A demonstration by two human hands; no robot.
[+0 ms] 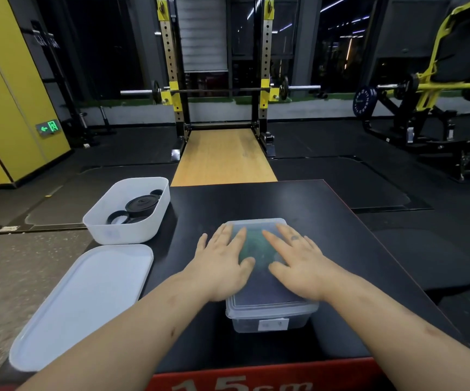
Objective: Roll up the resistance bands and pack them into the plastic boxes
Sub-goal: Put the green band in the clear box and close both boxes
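Note:
A clear plastic box point(270, 320) with its lid on stands in the middle of the black platform. A green rolled band point(258, 245) shows dimly through the lid. My left hand point(222, 263) lies flat on the left half of the lid, fingers straight. On the right half my right hand point(296, 263) presses flat too. At the platform's left edge a second, open white box point(109, 230) holds black rolled bands point(142, 206). Its loose white lid point(87, 303) lies nearer to me, overhanging the left edge.
The black platform point(341, 235) has a red front face marked 15cm. Beyond it a wooden strip point(224, 156) leads to a squat rack with a barbell point(219, 90). A yellow weight machine point(440, 80) stands at the far right, a yellow wall at the left.

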